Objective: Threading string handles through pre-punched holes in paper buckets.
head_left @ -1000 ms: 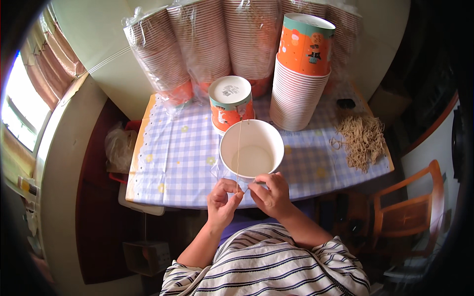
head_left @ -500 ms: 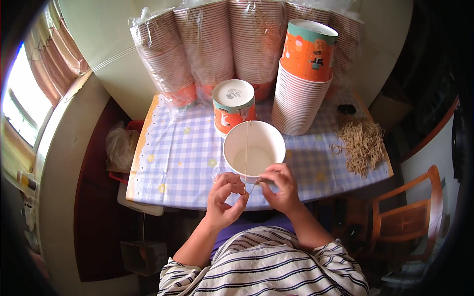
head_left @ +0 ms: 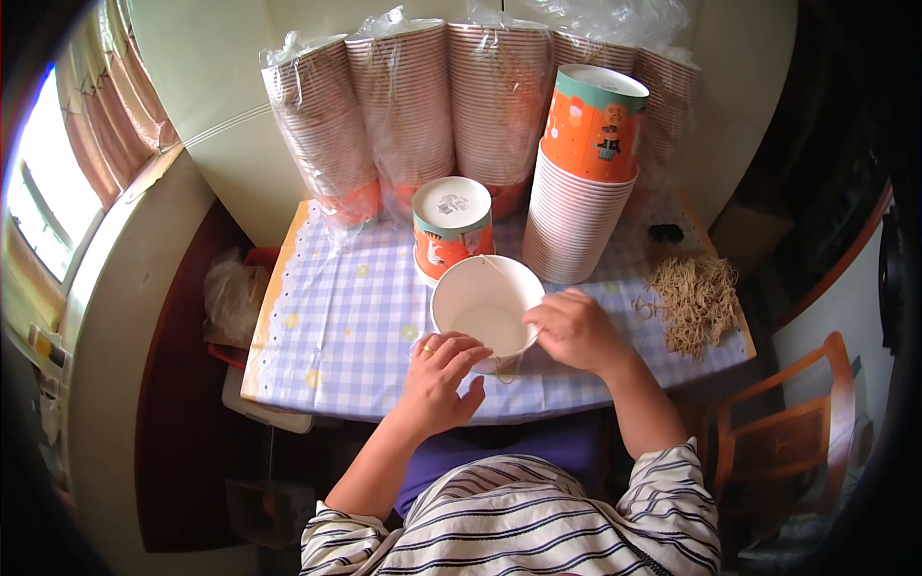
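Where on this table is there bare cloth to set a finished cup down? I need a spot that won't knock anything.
The left part of the checked tablecloth is bare, bordered by the wrapped cup sleeves behind and the white cup at the hands. The right side is crowded: tall cup stack, rubber band pile, upturned orange cup.

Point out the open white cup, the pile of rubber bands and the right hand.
open white cup (head_left: 485, 322): head view, inner floor.
pile of rubber bands (head_left: 693, 302): head view, middle of heap.
right hand (head_left: 574, 328): head view, back of hand.
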`<action>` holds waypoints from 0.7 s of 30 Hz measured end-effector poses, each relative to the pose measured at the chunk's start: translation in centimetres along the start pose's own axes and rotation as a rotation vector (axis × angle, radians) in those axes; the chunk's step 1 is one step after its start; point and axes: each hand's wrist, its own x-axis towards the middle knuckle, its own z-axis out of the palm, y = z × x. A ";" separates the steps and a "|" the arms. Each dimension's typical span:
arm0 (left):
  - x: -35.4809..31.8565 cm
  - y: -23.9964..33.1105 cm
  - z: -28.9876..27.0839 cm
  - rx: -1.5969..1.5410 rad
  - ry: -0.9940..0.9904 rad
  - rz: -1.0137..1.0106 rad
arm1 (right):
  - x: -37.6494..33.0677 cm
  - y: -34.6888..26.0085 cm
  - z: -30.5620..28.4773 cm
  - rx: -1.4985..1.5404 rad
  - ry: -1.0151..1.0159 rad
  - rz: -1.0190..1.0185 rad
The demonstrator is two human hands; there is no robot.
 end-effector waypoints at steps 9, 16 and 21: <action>-0.1 -1.2 1.7 0.064 -0.062 0.080 | -7.8 3.8 4.4 -0.112 0.075 0.334; -0.2 -0.8 1.8 0.070 -0.038 0.066 | -7.6 3.5 5.3 0.081 0.067 0.592; -0.3 -0.8 2.0 0.100 -0.025 0.006 | -7.6 -0.1 5.2 0.549 -0.125 0.471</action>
